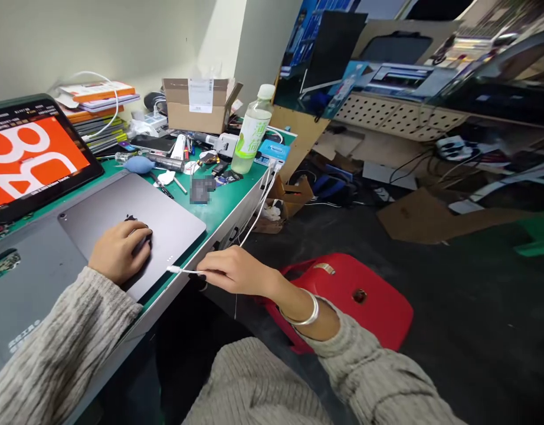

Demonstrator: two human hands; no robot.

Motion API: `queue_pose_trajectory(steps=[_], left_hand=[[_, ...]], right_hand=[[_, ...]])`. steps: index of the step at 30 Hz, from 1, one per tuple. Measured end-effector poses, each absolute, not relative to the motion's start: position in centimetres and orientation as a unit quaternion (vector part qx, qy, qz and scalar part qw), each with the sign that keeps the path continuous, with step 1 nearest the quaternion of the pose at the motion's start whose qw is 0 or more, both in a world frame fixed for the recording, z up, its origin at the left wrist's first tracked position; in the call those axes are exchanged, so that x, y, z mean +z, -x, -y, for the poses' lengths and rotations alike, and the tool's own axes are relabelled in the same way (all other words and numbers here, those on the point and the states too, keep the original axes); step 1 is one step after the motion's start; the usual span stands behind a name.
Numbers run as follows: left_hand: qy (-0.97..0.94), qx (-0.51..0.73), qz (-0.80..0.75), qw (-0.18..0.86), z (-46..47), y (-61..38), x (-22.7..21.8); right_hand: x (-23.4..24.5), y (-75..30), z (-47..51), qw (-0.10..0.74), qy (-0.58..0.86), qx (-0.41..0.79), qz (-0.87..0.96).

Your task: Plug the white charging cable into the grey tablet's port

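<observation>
My left hand (119, 251) lies curled on the back of a dark grey tablet (170, 215), covering its logo and holding it on the bench. The tablet lies flat on a green work mat (230, 200), its corner close to the bench edge. My right hand (236, 271) pinches a white cable plug (177, 270) between its fingers, a short way off the tablet's lower right edge. The plug's tip and the tablet's edge are apart. A white cable (258, 206) runs up from near this hand to the bench top. A silver bangle (305, 310) circles my right wrist.
A tablet with an orange screen (33, 153) stands at the left. Behind lie a blue blower bulb (139, 164), small tools, a green-labelled bottle (252, 133) and a cardboard box (196, 106). A red stool (356, 295) stands below the bench edge, with cardboard scattered on the floor.
</observation>
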State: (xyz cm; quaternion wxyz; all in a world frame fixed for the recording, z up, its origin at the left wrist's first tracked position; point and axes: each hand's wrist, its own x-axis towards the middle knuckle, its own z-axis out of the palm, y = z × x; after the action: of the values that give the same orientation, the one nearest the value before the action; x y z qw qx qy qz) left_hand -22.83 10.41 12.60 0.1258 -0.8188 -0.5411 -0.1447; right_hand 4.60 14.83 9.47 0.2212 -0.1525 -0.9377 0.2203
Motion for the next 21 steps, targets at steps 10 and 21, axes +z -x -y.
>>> queue_pose_trajectory(steps=[10,21], left_hand=[[0.825,-0.149,0.531,0.124,-10.5,23.0,12.5],[0.827,-0.142,0.527,0.135,-10.8,22.9,12.5]], right_hand=[[8.7,-1.5,-13.2,0.262,0.226,0.156,0.925],[7.4,-0.4,-12.6,0.344,0.262,0.106,0.896]])
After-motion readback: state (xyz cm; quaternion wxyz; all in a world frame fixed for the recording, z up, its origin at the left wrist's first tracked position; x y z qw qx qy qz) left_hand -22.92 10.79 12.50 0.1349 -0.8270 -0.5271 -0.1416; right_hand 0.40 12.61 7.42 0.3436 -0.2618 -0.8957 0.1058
